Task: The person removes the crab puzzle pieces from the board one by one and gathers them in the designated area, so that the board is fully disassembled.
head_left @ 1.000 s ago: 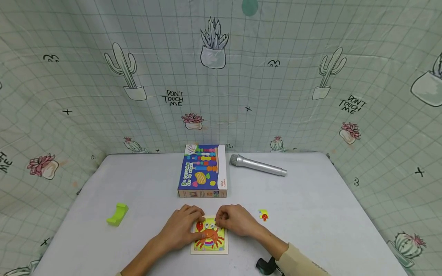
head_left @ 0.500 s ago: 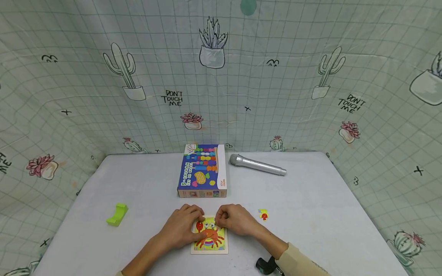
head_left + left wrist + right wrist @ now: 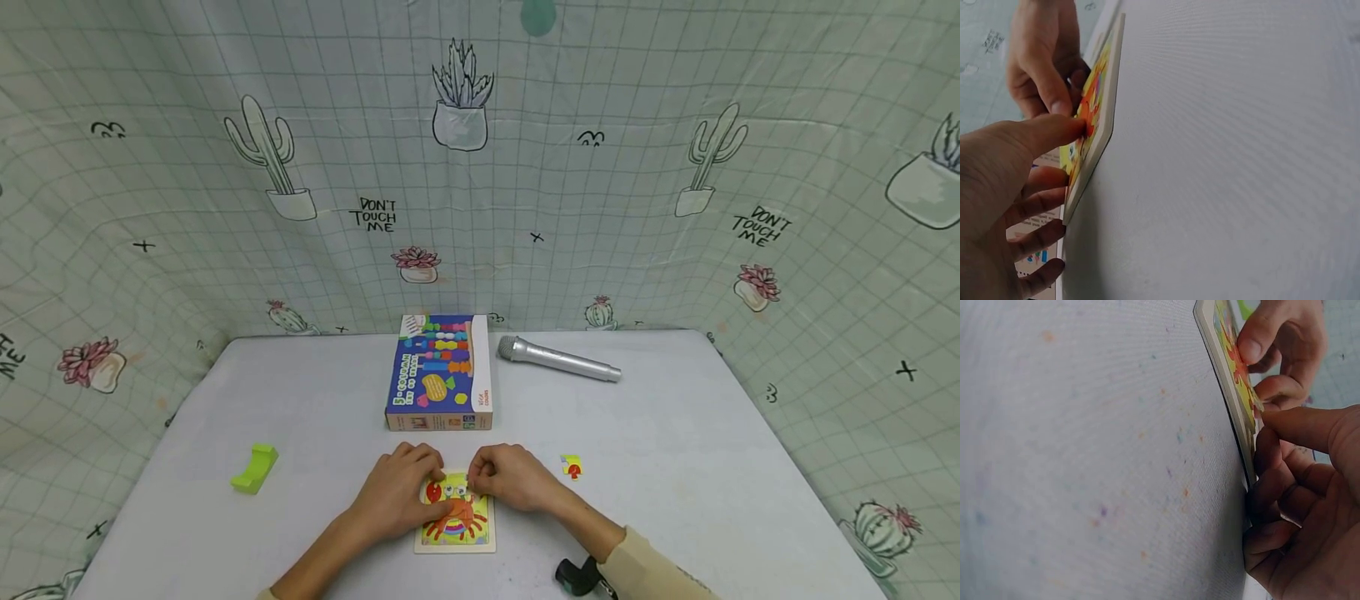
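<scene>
A square crab jigsaw puzzle (image 3: 456, 528) in a pale frame lies flat on the white table. My left hand (image 3: 395, 493) holds it from the left, with the thumb (image 3: 1063, 130) on the crab's picture and the fingers bent at the far edge. At the upper right corner my right hand (image 3: 516, 478) pinches a small puzzle piece (image 3: 1259, 404) between thumb and index finger. That piece is tilted up a little from the board and mostly covered by the fingers. A loose yellow piece with a red claw (image 3: 572, 467) lies right of the right hand.
Behind the puzzle lies a blue bead-toy box (image 3: 438, 371). A silver microphone (image 3: 561, 358) rests to its right. A green curved block (image 3: 256, 468) is at the left. Near the right forearm is a black object (image 3: 577, 577), partly hidden by the sleeve.
The left thumb has slid slightly to the right over the crab. My right hand stays in place at the puzzle's corner.
</scene>
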{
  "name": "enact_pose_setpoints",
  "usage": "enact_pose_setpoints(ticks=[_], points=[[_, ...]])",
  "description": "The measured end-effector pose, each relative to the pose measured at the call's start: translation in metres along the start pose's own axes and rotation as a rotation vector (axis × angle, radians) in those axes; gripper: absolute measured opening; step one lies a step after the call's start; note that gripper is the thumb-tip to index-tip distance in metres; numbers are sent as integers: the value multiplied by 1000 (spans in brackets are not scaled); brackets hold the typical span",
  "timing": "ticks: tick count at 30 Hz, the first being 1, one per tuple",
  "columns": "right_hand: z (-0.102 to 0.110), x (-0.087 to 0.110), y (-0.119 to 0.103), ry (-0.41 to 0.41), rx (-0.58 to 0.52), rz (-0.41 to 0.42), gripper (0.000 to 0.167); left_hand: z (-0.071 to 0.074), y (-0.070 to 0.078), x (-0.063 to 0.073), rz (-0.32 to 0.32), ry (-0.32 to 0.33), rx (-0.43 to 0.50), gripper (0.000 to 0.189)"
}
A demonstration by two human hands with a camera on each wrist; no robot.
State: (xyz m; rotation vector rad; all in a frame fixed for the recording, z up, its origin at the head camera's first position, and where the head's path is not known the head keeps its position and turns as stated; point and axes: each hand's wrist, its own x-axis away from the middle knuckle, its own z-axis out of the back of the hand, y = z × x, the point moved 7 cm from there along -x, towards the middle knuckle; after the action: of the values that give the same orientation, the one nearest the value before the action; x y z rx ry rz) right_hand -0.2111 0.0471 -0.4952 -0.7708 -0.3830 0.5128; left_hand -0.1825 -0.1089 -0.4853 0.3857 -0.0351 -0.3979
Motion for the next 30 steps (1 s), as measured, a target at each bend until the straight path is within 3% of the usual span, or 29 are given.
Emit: enact_pose_setpoints(ticks=[30], points=[[0,0,1,-26,-86,-2,5,0,1,-4,44,-25,-6,39]])
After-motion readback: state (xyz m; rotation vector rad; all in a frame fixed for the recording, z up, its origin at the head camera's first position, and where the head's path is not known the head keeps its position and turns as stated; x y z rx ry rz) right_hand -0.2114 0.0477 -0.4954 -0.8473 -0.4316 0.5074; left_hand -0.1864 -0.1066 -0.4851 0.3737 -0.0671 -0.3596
